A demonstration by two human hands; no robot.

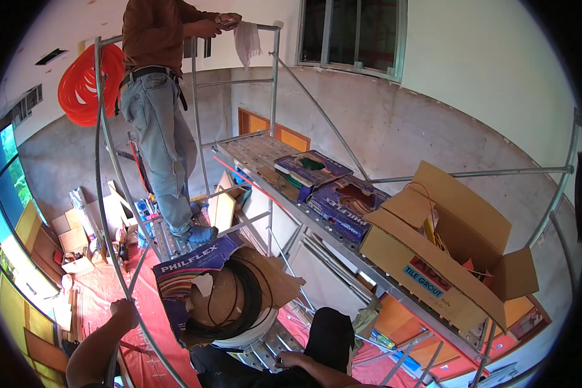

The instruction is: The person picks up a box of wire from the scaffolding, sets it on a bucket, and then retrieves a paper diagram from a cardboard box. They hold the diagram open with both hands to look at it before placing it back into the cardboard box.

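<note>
My left hand is closed round the curved metal scaffold pole at the lower left. Near my knee, my right hand rests low over the metal plank; what its fingers hold, if anything, is too small to tell. Between my hands sits an open, torn PHILFLEX box with a coil of black cable inside, in front of my legs.
A co-worker stands on the scaffold, hands near a rail with a cloth. The right platform bears two purple cable boxes and an open tile grout carton. Red tubing hangs upper left. Red sheeting lies far below.
</note>
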